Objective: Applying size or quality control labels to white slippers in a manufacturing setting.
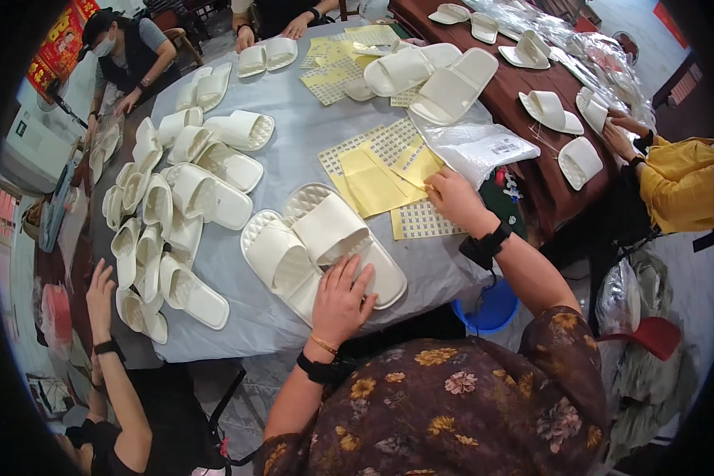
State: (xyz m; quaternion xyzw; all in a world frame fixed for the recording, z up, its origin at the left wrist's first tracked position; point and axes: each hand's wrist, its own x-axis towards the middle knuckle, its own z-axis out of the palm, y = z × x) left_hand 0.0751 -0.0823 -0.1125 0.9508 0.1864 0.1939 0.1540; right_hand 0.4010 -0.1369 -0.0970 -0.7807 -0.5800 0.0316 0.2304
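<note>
A pair of cream slide slippers (329, 238) with quilted insoles lies side by side in front of me on the covered table. My left hand (343, 300) rests on this pair with its fingers stretched out over the strap and sole edges. To the right, my right hand (458, 202) has its fingers curled and pressed together at the edge of a yellow-backed sticker sheet (418, 164). Whether a single sticker is between the fingertips is too small to see. Under and around it lie more sticker sheets (343, 163) with rows of small dark prints.
Many cream slippers (186, 190) are heaped on the left. More slippers (452, 86) lie beyond the sheets, near a clear plastic bag (484, 149). A brown-covered table (523, 119) holds other slippers. A blue bucket (488, 305) stands below. Co-workers' hands (99, 301) reach in around the table.
</note>
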